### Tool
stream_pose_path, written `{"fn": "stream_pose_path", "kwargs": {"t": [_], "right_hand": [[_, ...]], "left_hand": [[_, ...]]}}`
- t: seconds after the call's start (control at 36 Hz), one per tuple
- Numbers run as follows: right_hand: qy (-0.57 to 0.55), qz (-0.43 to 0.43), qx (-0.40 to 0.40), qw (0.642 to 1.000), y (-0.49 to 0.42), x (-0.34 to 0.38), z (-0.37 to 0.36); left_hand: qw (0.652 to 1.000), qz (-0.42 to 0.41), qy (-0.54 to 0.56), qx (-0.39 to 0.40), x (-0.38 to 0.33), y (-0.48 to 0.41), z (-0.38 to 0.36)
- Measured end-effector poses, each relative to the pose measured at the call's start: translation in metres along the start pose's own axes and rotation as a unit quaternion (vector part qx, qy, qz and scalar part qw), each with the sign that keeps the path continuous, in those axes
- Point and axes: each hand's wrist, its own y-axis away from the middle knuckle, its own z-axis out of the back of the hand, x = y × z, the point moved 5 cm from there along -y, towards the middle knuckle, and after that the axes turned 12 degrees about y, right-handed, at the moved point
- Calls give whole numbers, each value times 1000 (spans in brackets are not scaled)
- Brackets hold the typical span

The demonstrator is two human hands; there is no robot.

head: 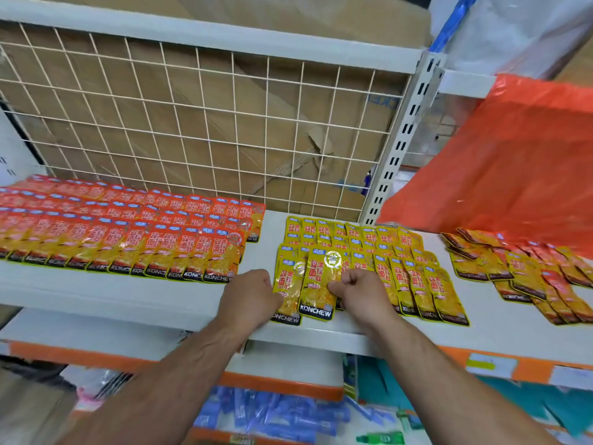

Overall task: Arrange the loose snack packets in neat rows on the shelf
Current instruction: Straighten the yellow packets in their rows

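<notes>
Yellow snack packets (pixel 353 252), overlapped in rows on the white shelf (pixel 128 293), at twelve o'clock from both hands. Pinched the front packet (pixel 321 284) with the right hand (pixel 359 292), thumb on its face and fingers curled, probably to slide it square over its neighbour. Set the left hand (pixel 250 297) just beside at nine o'clock, knuckles bent against the leftmost packet's edge, likely as a stop for the row's end; could not tell whether it gripped anything. Held the hands slightly apart, one packet between. Tidy red rows (pixel 128 239) at ten o'clock. Looser, skewed packets (pixel 519 277) at three o'clock, not yet squared, below an orange plastic sheet (pixel 513 155).
</notes>
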Motion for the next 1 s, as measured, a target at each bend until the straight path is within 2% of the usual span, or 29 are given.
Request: {"fn": "stream_pose_path", "kwargs": {"t": [0.28, 0.69, 0.83, 1.0], "right_hand": [[-8, -24, 19, 999, 2, 1, -5], [47, -35, 30, 998, 6, 7, -20], [126, -16, 9, 992, 6, 9, -20], [228, 12, -13, 973, 12, 19, -19]], "left_hand": [[999, -11, -22, 45, -1, -1, -4], [999, -8, -9, 38, 2, -1, 1], [999, -8, 44, 14, 2, 2, 5], [997, -70, -11, -38, -4, 9, 10]]}}
